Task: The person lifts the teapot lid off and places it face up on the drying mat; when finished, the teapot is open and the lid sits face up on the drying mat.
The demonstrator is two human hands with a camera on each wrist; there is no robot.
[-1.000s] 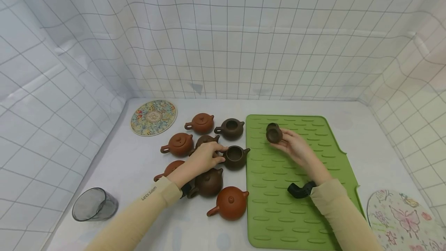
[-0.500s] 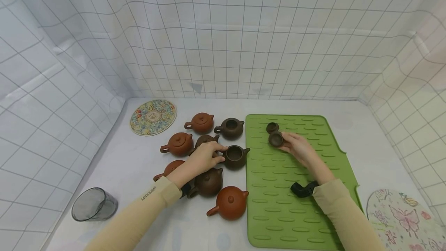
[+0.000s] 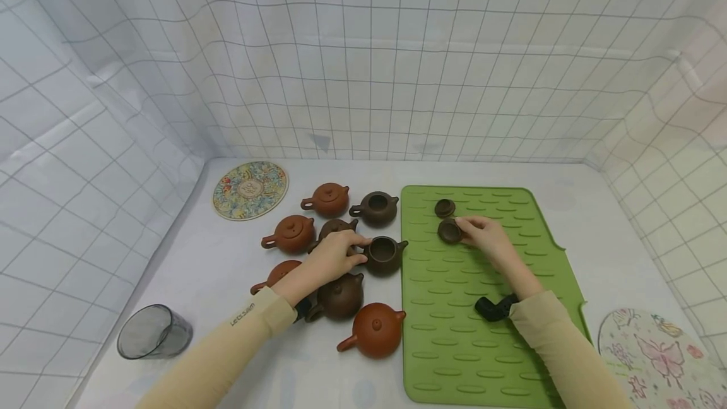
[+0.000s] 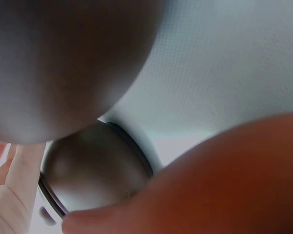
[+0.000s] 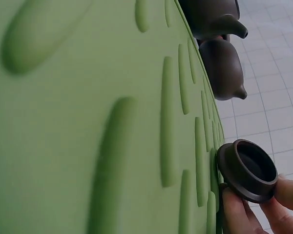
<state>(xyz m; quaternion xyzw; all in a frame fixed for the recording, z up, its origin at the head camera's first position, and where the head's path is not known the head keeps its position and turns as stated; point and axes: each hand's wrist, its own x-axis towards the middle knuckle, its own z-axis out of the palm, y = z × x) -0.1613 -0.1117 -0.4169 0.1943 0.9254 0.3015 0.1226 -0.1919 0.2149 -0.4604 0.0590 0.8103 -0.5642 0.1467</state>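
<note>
My right hand point(image 3: 485, 238) pinches a dark brown teapot lid point(image 3: 450, 231) by its edge, low over the green mat. In the right wrist view this lid point(image 5: 249, 170) is turned with its hollow underside showing. Just behind it on the mat lies a second dark lid point(image 3: 445, 207), also hollow side up. With its fingers bent at the handle side, my left hand point(image 3: 335, 260) holds a lidless dark brown teapot point(image 3: 384, 257); the hand hides the handle. Close round the left hand stand a lidded dark teapot point(image 3: 342, 298) and another dark one point(image 3: 335, 227), partly covered.
Several reddish clay teapots, one near the front point(image 3: 377, 331), stand on the left. A second lidless dark teapot point(image 3: 378, 208) is at the back. The ridged green mat point(image 3: 449, 358) lies right of them. A glass point(image 3: 156, 333) and two patterned discs lie near the sides.
My right hand has brought its lid slightly toward me, away from the second lid, which now shows fully behind it. The left hand has stayed at the teapot.
</note>
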